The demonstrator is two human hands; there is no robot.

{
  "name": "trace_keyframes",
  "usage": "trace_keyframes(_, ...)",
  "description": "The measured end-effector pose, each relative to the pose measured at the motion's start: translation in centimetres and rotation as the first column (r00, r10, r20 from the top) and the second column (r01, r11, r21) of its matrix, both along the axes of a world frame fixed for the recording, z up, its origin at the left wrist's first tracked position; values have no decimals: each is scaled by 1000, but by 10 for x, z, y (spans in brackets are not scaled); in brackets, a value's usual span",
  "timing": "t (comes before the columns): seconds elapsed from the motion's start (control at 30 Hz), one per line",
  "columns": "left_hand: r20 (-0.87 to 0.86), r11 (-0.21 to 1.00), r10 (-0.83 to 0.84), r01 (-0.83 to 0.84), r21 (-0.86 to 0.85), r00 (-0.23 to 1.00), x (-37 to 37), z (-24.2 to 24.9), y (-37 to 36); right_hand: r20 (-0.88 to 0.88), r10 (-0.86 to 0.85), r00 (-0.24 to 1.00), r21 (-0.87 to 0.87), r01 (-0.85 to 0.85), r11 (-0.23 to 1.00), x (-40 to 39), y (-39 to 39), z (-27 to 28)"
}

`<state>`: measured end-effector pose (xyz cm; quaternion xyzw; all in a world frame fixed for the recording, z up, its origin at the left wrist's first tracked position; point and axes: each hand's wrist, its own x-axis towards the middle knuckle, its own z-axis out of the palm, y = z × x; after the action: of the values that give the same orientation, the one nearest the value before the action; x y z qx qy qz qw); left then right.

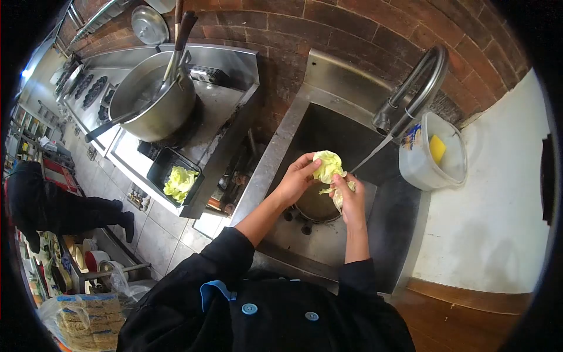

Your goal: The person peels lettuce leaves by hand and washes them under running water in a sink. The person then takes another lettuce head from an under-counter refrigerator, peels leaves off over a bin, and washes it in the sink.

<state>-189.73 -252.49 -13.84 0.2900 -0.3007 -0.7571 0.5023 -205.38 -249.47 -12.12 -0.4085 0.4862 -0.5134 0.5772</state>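
Over the sink [399, 234], my left hand [298, 179] pinches a pale green lettuce leaf [327, 165] between thumb and fingers. My right hand [352, 202] is closed on the lower part of the lettuce, where a whitish crumpled piece hangs from the fingers. A thin stream of water [373, 155] runs from the faucet [419, 88] down beside my right hand. Below both hands a round vessel [319, 218] sits in the sink, its far part hidden by them. More lettuce [180, 183] lies in a black tray [157, 170] to the left, on the stove's front edge.
A large pot [155, 114] with long-handled utensils stands on the stove [220, 111]. A clear plastic tub [431, 164] with a yellow sponge [437, 149] hangs right of the faucet. At far left a person in dark clothes [64, 205] stands on the tiled floor.
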Motion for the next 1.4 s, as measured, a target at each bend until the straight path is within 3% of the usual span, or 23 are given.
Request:
trace_keyframes(0.1, -35, 999, -22, 24, 44, 999, 2, -10, -2, 8, -22, 1000, -25, 23, 999, 2, 1, 1)
trace_keyframes(0.2, -176, 988, -136, 145, 42, 975, 2, -18, -3, 0, -34, 999, -27, 34, 999, 0, -1, 1)
trace_keyframes(0.27, -25, 999, 28, -27, 30, 999, -9, -5, 2, -78, -83, 993, -68, 78, 995, 3, -1, 7)
trace_keyframes(0.33, 39, 999, 33, -33, -2, 999, -7, -3, 3, -52, -52, 997, -25, 51, 998, -4, -1, 6)
trace_keyframes(0.4, 174, 970, 68, -25, -240, 982, -6, -8, -1, -133, 12, 991, -57, -20, 998, -6, 0, 9)
trace_keyframes(0.53, 266, 977, 3, 54, -207, 964, 2, -5, -6, -160, 95, 982, -60, -106, 993, -9, 2, 12)
trace_keyframes(0.6, 72, 997, -71, 71, -2, 995, 4, 6, -5, -150, 117, 982, -61, -127, 990, -11, 3, 16)
trace_keyframes(0.73, 111, 999, 40, -39, -6, 993, 0, 11, 1, -182, 152, 971, -103, -173, 979, -11, 4, 15)
trace_keyframes(0.83, 245, 986, 81, -41, -163, 966, 0, 5, 1, -193, 66, 979, -76, -82, 994, -9, 2, 9)
trace_keyframes(0.9, 443, 873, 209, 38, -486, 872, -1, 3, -1, -140, -146, 979, -54, 139, 989, -9, 1, 4)
trace_keyframes(0.93, 444, 872, 212, 37, -488, 871, -1, 4, 0, -139, -144, 980, -56, 138, 989, -10, 2, 2)
trace_keyframes(1.0, 524, 826, 310, 48, -562, 793, 0, 5, 3, -116, 22, 993, -72, -31, 997, -15, 9, 0)
trace_keyframes(1.03, 525, 826, 309, 49, -561, 793, 0, 6, 4, -128, 35, 991, -82, -45, 996, -11, 11, 1)
trace_keyframes(1.1, 368, 864, 83, 117, -490, 926, 0, 10, 5, -154, -12, 988, -107, -5, 994, -8, 13, 1)
trace_keyframes(1.2, 419, 904, -33, 206, -375, 908, 10, 18, 4, -220, -62, 974, -151, 28, 988, -7, 15, 12)
trace_keyframes(1.27, 451, 893, -20, 219, -394, 892, 10, 22, 6, -259, -70, 963, -166, 27, 986, -5, 13, 14)
trace_keyframes(1.33, 430, 877, 33, 180, -445, 902, 7, 31, 11, -392, -98, 915, -323, -36, 946, -3, 10, 6)
trace_keyframes(1.4, 389, 880, 40, 152, -451, 921, 4, 30, 9, -334, -95, 938, -265, 3, 964, -3, 12, 5)
